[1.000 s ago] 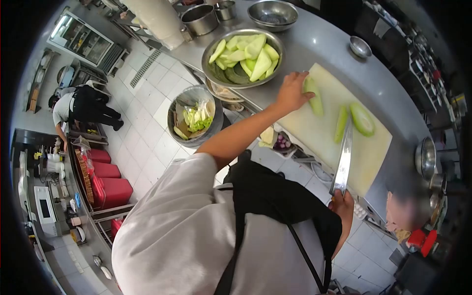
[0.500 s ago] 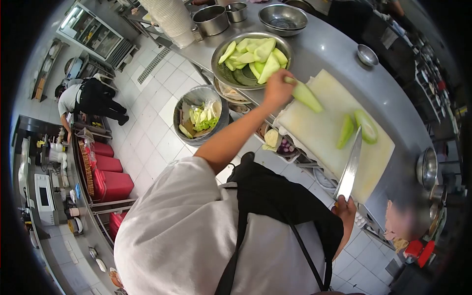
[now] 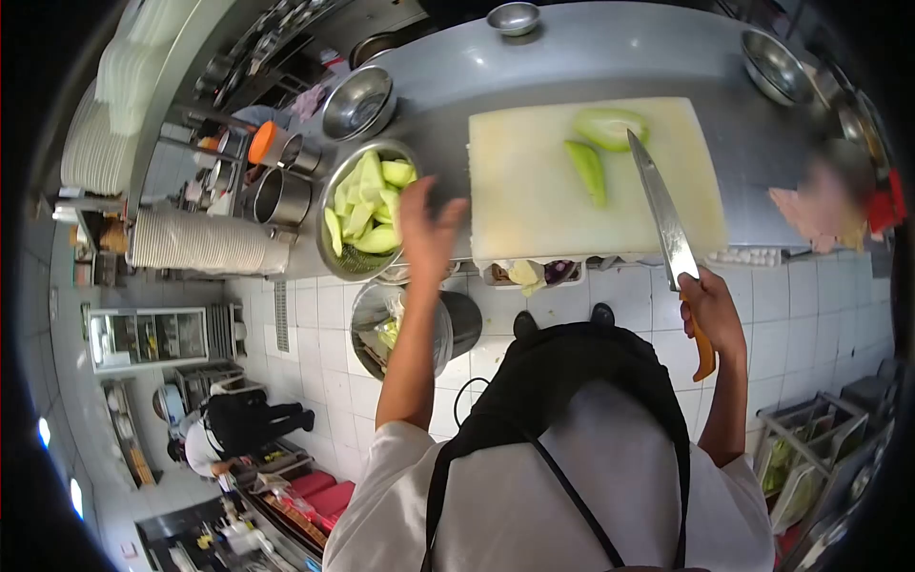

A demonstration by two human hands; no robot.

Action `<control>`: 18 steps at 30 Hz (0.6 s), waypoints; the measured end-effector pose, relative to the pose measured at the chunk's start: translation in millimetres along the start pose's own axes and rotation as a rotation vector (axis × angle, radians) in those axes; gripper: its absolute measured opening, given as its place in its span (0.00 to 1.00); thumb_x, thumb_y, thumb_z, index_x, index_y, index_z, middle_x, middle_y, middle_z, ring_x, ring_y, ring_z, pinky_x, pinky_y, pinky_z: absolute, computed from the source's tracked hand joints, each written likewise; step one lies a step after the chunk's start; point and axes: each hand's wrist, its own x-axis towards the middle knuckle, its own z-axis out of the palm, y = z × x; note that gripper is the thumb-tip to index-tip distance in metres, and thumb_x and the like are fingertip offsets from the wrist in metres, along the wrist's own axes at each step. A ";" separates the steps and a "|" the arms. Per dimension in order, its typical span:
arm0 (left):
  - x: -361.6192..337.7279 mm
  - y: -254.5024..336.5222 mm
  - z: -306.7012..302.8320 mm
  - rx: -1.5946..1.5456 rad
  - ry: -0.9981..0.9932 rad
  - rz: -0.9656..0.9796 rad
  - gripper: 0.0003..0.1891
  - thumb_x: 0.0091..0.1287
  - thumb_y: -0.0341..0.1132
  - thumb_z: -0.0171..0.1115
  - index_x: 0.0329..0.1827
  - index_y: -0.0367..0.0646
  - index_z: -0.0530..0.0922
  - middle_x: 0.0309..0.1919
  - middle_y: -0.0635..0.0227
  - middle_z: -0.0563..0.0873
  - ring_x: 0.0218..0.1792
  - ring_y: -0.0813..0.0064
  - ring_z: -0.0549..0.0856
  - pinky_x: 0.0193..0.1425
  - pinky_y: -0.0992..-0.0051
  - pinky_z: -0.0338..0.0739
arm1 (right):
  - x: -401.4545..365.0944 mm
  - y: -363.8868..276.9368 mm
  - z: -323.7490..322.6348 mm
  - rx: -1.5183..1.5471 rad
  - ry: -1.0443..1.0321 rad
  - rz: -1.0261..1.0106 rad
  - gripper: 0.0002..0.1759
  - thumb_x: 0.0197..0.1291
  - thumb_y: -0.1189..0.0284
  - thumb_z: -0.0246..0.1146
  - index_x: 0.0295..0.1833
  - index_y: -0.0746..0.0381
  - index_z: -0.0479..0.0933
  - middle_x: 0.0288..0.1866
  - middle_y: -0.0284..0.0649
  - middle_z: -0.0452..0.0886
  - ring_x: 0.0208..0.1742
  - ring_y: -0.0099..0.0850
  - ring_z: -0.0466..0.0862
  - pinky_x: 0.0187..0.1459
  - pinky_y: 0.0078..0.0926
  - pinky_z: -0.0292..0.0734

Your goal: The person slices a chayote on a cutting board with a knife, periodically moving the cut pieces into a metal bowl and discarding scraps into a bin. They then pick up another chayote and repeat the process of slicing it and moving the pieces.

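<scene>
My left hand [image 3: 428, 229] is beside the right rim of a metal colander [image 3: 355, 264], fingers spread and nothing held in them. Pale green vegetable pieces [image 3: 360, 202], gourd-like in look, are heaped inside the colander. In my right hand [image 3: 713, 310] is a large kitchen knife [image 3: 664, 210], gripped by its orange-brown handle, blade pointing away from me over the right part of the white cutting board [image 3: 515, 181]. Two pieces lie on the board: a wide, pale one [image 3: 610, 128] close to the knife tip and a narrower green wedge [image 3: 586, 173].
Metal bowls [image 3: 358, 103] and stacked white containers [image 3: 205, 238] stand left on the steel counter [image 3: 429, 86]. A lined bin [image 3: 448, 334] with scraps is below the counter's front edge. Another person [image 3: 243, 429] bends over at the lower left. Pinkish cloth [image 3: 810, 217] lies far right.
The view has turned. My left hand held a green piece between board and colander; now it is bare beside the colander. The knife stays in my right hand.
</scene>
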 end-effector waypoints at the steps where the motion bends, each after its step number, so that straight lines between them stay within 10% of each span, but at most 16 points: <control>1: 6.4 22.7 26.1 0.037 -0.111 0.173 0.29 0.59 0.32 0.79 0.64 0.40 0.80 0.61 0.55 0.82 0.60 0.55 0.82 0.64 0.61 0.79 | -0.4 5.8 -2.3 0.017 0.020 0.006 0.15 0.77 0.62 0.57 0.39 0.62 0.73 0.20 0.34 0.72 0.15 0.24 0.73 0.17 0.26 0.69; 8: 26.3 104.8 146.1 0.221 -0.756 0.889 0.29 0.56 0.18 0.62 0.64 0.45 0.82 0.67 0.59 0.80 0.73 0.53 0.73 0.78 0.48 0.67 | -30.0 45.5 -13.8 0.137 0.151 0.034 0.16 0.77 0.63 0.57 0.37 0.62 0.72 0.19 0.34 0.71 0.14 0.23 0.71 0.16 0.25 0.67; 18: 48.3 111.7 162.8 0.427 -0.887 0.854 0.23 0.61 0.26 0.66 0.61 0.48 0.83 0.59 0.66 0.84 0.65 0.62 0.79 0.70 0.54 0.74 | -48.8 67.4 -26.1 0.168 0.184 0.074 0.16 0.77 0.63 0.56 0.36 0.61 0.69 0.19 0.35 0.71 0.13 0.24 0.71 0.16 0.26 0.67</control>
